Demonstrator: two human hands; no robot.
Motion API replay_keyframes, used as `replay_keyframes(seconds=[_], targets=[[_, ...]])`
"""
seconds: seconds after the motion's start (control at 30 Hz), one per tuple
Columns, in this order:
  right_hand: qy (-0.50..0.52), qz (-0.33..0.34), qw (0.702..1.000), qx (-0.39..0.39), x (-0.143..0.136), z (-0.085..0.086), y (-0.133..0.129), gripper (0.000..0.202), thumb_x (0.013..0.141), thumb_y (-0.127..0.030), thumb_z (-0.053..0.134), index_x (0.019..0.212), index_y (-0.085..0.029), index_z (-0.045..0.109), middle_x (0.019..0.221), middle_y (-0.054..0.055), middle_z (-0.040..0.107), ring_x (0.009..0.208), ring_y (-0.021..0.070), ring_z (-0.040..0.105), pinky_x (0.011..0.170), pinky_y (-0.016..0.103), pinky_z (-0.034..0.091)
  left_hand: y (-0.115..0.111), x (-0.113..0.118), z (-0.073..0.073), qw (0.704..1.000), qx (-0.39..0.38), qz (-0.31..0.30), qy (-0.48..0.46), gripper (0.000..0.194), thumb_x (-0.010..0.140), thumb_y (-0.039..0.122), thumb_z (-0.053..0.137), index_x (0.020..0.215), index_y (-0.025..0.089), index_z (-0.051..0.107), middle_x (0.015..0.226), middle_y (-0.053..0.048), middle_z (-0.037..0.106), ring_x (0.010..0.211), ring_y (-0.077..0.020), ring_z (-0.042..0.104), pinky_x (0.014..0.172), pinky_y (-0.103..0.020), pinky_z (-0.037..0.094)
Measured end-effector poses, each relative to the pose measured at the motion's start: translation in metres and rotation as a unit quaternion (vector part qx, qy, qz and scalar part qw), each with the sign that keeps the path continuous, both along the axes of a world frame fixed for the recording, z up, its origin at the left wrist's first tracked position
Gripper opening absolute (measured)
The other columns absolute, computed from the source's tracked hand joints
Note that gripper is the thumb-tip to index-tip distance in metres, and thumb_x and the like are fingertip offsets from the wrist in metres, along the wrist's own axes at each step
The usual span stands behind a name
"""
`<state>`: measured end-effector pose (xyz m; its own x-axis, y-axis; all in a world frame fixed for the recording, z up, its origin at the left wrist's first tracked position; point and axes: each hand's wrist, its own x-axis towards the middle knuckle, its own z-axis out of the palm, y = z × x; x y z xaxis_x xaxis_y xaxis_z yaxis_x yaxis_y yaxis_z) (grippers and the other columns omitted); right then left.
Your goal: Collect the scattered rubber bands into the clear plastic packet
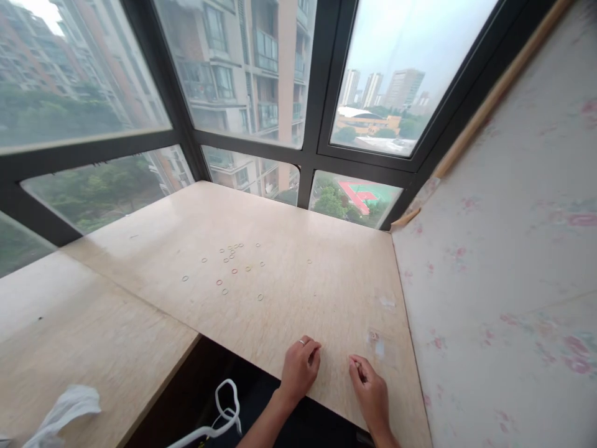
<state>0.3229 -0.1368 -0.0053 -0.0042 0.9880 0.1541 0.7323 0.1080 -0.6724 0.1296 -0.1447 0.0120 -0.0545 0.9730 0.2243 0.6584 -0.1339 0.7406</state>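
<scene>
My left hand [301, 367] rests at the front edge of the pale tabletop [289, 311], fingers curled together, a ring on one finger. To its right, my right hand [369, 384] is also closed, thumb against the fingertips. Whatever either hand may hold is too small to make out. Farther back on the left lie several thin small rings, among them a red ring [219, 282], a yellow ring [248, 269] and a greenish ring [185, 278]. One pale ring [309, 261] lies apart from the others, to the right.
Clear plastic pieces [380, 345] lie just beyond my right hand. A floral-papered wall [489, 298] borders the right side, and dark-framed windows stand behind. White tissue [69, 410] sits at the lower left; a white looped cord [228, 404] hangs near the table edge.
</scene>
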Motion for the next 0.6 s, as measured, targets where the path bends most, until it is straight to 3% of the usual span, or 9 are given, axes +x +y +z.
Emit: replay_keyframes(seconds=[0.17,0.3,0.43,0.6], targets=[[-0.003,0.002,1.0,-0.006,0.001,-0.001,0.002,0.049,0.085,-0.056,0.042,0.088,-0.016,0.07,0.056,0.003,0.063,0.05,0.0168,0.059,0.049,0.023,0.043,0.0,-0.005,0.002,0.998,-0.02,-0.014,-0.059,0.019,0.083,0.012,0.048,0.088,0.019,0.065,0.084,-0.005,0.065,0.076,-0.016,0.059,0.069,-0.027,0.044],[-0.012,-0.016,1.0,-0.007,0.001,-0.002,0.001,0.05,0.083,-0.058,0.042,0.087,-0.016,0.07,0.057,0.003,0.064,0.05,0.0173,0.06,0.048,0.022,0.044,0.008,-0.022,0.003,0.988,-0.061,-0.014,-0.141,0.018,0.081,0.015,0.049,0.083,0.018,0.067,0.08,-0.005,0.066,0.07,-0.0143,0.058,0.066,-0.025,0.045],[-0.012,-0.038,0.999,-0.002,0.001,-0.002,0.001,0.052,0.08,-0.061,0.043,0.085,-0.018,0.07,0.06,0.005,0.067,0.053,0.0189,0.064,0.049,0.023,0.045,0.026,-0.06,0.012,0.974,-0.089,0.035,-0.208,0.018,0.08,0.021,0.051,0.084,0.017,0.068,0.08,-0.006,0.069,0.07,-0.0153,0.061,0.066,-0.026,0.047],[-0.031,-0.053,0.998,0.003,-0.003,-0.003,0.003,0.055,0.079,-0.064,0.041,0.083,-0.018,0.071,0.058,0.005,0.066,0.051,0.0195,0.063,0.048,0.024,0.044,0.051,-0.128,0.029,0.962,-0.065,0.138,-0.228,0.022,0.079,0.03,0.052,0.087,0.017,0.067,0.082,-0.006,0.07,0.074,-0.0181,0.065,0.069,-0.029,0.05]])
